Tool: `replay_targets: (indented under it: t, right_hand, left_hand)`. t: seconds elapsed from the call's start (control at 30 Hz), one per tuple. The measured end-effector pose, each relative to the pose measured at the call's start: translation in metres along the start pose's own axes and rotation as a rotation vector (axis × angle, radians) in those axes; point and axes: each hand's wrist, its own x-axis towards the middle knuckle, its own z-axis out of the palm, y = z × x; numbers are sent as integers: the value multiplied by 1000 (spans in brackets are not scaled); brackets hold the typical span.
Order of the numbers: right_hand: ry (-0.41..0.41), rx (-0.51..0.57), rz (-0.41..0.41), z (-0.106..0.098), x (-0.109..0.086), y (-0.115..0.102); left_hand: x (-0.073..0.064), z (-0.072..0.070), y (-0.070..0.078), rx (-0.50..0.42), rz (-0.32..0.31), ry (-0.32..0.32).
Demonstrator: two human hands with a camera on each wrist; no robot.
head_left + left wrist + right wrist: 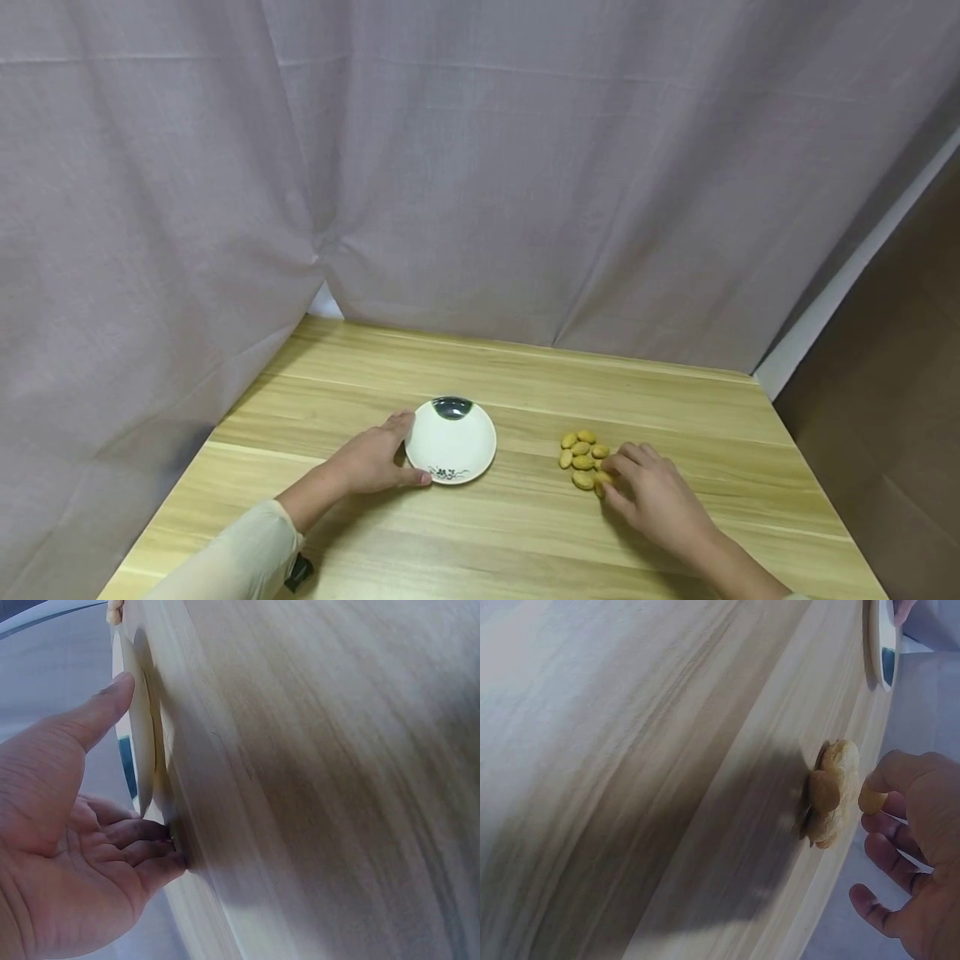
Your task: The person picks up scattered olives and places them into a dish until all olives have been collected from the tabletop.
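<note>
A small round white plate (453, 446), with a dark green patch at its far rim and a floral drawing at the near rim, lies on the wooden table. My left hand (378, 457) holds it by the left side, thumb (112, 701) on the near rim and fingers at the far left edge. To the right is a small cluster of oval yellow-brown nuts (582, 462). My right hand (656, 496) is at that cluster's right side. Between its thumb and index finger it pinches one nut (871, 799), held just above the others in the right wrist view.
The table (480, 542) has light wood grain and ends at a grey curtain (487, 208) behind and on the left. A brown panel (885, 375) stands along the right edge. Tabletop separates the plate from the nuts. A small black object (298, 573) shows under the left sleeve.
</note>
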Motion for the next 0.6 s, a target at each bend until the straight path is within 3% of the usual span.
replay_targets:
  t: [0.6]
  right_hand:
    - [-25,36,-4,1,18,-20]
  left_hand:
    - [1,1,-1,4,1,3]
